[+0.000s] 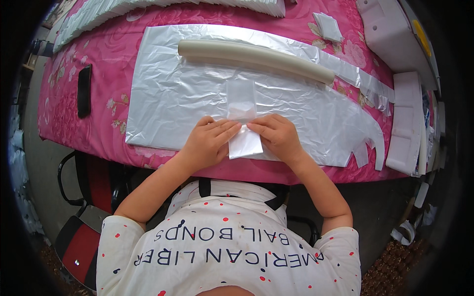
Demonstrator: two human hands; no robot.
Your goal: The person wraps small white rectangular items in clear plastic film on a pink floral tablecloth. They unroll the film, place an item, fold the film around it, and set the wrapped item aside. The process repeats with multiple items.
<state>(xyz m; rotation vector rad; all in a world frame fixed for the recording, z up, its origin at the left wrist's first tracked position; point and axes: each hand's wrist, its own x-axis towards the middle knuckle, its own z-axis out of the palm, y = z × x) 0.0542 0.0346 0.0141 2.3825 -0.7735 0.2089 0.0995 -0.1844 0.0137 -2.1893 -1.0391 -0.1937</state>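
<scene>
Closest in, both hands press flat on a small clear plastic bag [242,118] lying on the worktop [103,133]. The left hand [210,140] has its fingers stretched out over the bag's left edge; the right hand [277,134] pins the other edge with loosely bent fingers. The bag looks empty, though its sheen makes that hard to judge. Under it spreads a large sheet of clear plastic [187,93] over a pink flowered cloth. Beyond the bag a long pale foam tube [256,58] lies across the sheet. A dark flat object [84,90] rests well off to the left, and white foam blocks [407,121] sit at the right edge.
</scene>
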